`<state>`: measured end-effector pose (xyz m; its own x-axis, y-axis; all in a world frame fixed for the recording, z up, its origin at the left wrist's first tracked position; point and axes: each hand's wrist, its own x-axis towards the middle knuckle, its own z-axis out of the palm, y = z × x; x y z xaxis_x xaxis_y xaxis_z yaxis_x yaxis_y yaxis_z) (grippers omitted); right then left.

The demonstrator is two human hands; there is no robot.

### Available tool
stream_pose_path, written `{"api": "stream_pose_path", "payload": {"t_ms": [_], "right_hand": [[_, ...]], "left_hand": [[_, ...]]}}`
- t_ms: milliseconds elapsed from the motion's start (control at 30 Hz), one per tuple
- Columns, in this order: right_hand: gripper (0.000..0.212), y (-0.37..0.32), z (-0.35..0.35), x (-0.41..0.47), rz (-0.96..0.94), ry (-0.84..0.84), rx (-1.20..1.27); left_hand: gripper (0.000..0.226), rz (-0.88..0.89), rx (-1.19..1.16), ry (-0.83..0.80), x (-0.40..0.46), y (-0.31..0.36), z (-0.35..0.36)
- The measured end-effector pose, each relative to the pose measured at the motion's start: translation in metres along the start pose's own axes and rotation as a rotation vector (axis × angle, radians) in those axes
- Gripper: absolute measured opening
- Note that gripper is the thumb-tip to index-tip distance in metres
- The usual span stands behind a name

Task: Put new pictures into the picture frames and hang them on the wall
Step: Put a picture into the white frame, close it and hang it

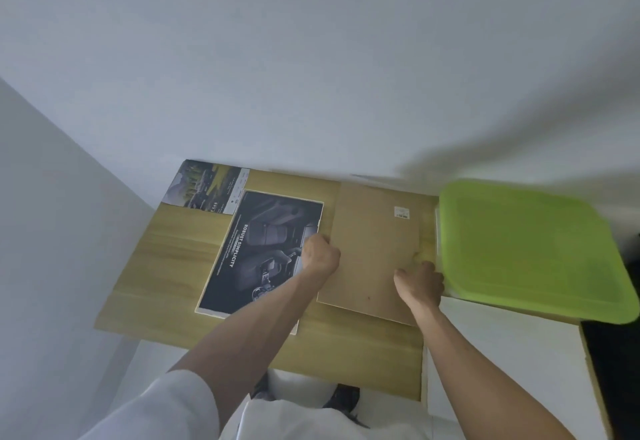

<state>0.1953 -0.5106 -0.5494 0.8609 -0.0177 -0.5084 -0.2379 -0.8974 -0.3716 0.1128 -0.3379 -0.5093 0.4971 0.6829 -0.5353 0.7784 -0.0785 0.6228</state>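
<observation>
A brown backing board (370,249) with a small white label lies flat on the wooden table (166,266). My left hand (320,256) grips its left edge and my right hand (420,283) grips its right edge near the front. Left of the board lies a dark picture (256,252) of a car interior with the words "ROBUST SIMPLICITY", in a pale border. Behind it, at the table's back edge, lies a second picture (204,185) of cars in a landscape. No wall hook or hung frame is visible.
A lime-green plastic lid (530,249) covers a container at the table's right end, touching distance from my right hand. White walls (311,58) stand behind and to the left of the table. A white cabinet surface (502,342) lies below on the right.
</observation>
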Motion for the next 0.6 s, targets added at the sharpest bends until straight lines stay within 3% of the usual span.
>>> {"api": "stream_pose_path", "payload": {"t_ms": [200,400,600], "right_hand": [[0.054,-0.024,0.006,-0.011,-0.107,-0.013,0.093],[0.062,-0.059,0.03,-0.04,-0.225,-0.119,0.279],[0.07,-0.085,0.075,-0.079,-0.358,-0.192,0.223]], "left_hand": [[0.027,0.036,-0.042,0.042,0.014,-0.016,-0.042],[0.032,0.037,-0.1,0.083,0.028,-0.048,-0.105],[0.042,0.039,-0.06,0.137,0.041,-0.099,-0.161]]}}
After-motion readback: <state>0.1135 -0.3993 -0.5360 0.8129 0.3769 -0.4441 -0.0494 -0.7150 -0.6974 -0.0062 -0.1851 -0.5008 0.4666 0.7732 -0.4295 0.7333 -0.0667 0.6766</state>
